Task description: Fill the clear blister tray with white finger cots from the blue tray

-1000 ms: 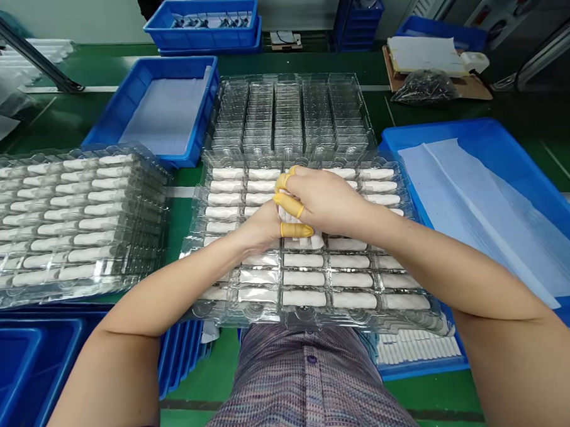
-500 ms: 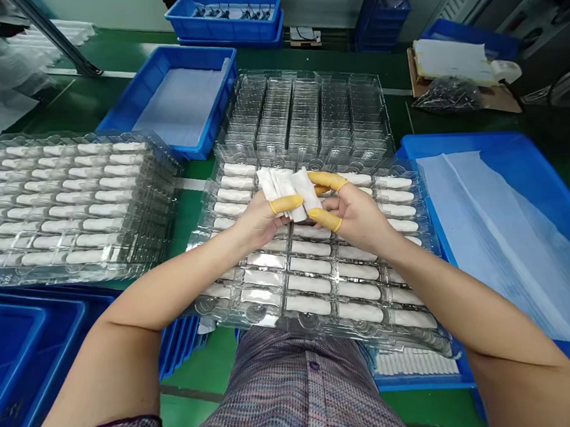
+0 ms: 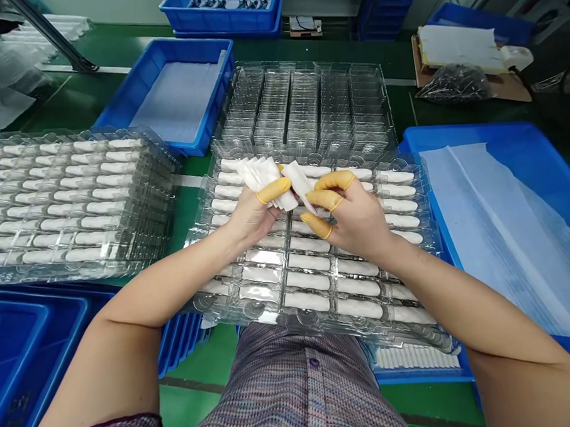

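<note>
Several flat white pieces are fanned out in my left hand, pinched under a thumb in a yellow finger cot. Just to their right, my right hand, with yellow cots on several fingers, holds a single white piece at its side. Both hands are above a clear plastic tray whose compartments hold rows of white rolled pieces.
A filled stack of clear trays stands at left. Behind the middle tray are clear trays without white rolls. Blue bins with white sheets lie behind left and at right. Nested blue bins sit at lower left.
My left hand has shifted slightly left and up, and its white pieces are fanned wider. My right hand has drawn apart from them, with one piece now tilted between the hands.
</note>
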Demonstrator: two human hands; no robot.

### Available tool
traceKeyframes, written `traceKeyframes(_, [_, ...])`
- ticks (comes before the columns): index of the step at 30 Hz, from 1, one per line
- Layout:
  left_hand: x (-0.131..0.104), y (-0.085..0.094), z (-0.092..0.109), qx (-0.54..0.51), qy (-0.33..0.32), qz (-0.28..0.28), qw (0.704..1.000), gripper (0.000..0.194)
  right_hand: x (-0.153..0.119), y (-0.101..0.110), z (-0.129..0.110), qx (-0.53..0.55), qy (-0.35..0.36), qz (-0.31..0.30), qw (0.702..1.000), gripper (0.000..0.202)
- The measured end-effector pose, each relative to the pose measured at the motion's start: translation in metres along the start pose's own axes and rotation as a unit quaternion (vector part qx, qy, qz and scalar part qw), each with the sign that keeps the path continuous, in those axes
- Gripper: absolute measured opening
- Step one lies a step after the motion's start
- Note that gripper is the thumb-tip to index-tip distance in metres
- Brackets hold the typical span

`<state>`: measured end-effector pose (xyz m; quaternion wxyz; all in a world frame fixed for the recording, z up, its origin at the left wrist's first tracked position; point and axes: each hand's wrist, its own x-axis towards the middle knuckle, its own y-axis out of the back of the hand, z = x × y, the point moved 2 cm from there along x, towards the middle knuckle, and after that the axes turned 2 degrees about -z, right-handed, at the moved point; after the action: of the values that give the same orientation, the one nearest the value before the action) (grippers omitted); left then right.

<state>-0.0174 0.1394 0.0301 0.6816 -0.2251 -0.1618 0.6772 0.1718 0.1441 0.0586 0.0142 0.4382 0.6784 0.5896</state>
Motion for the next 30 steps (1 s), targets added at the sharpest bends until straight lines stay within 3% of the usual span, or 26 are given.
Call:
traceKeyframes(7, [-0.002,-0.005,0.006,0.02,-0.025,-0.033,0.999,0.055,0.0,-0.006,-0.003,0.007,-0.032,-0.036,0.999,0.012])
traceKeyframes(11, [0.002,0.0,0.007,0.016,-0.014,-0.018,1.0,0.049,0.0,-0.009,-0.006,0.199,-0.039,-0.025,0.979,0.019])
traceKeyframes(13, [0.004,0.003,0.007,0.004,-0.004,-0.01,1.0,0.053,0.001,-0.011,-0.004,0.377,-0.124,-0.031,0.917,0.025])
traceKeyframes(16, [0.005,0.004,0.008,-0.01,-0.002,-0.008,1.0,0.059,0.003,-0.013,-0.001,0.604,-0.283,-0.094,0.739,0.027])
traceKeyframes(18, [0.006,0.005,0.008,-0.013,-0.002,-0.015,1.0,0.063,0.005,-0.013,-0.003,0.684,-0.345,-0.148,0.626,0.025])
traceKeyframes(20, [0.006,0.005,0.007,-0.012,0.003,-0.022,1.0,0.065,0.007,-0.012,-0.006,0.723,-0.379,-0.175,0.55,0.019])
traceKeyframes(22, [0.006,0.006,0.006,-0.012,0.008,-0.025,1.0,0.067,0.008,-0.012,-0.007,0.741,-0.396,-0.18,0.511,0.015])
traceKeyframes(24, [0.006,0.007,0.005,-0.016,0.01,-0.028,0.999,0.068,0.007,-0.014,-0.005,0.753,-0.401,-0.172,0.492,0.018])
traceKeyframes(30, [0.014,0.013,0.007,-0.023,-0.019,0.002,1.0,0.056,0.006,-0.019,0.004,0.763,-0.411,-0.118,0.484,0.031])
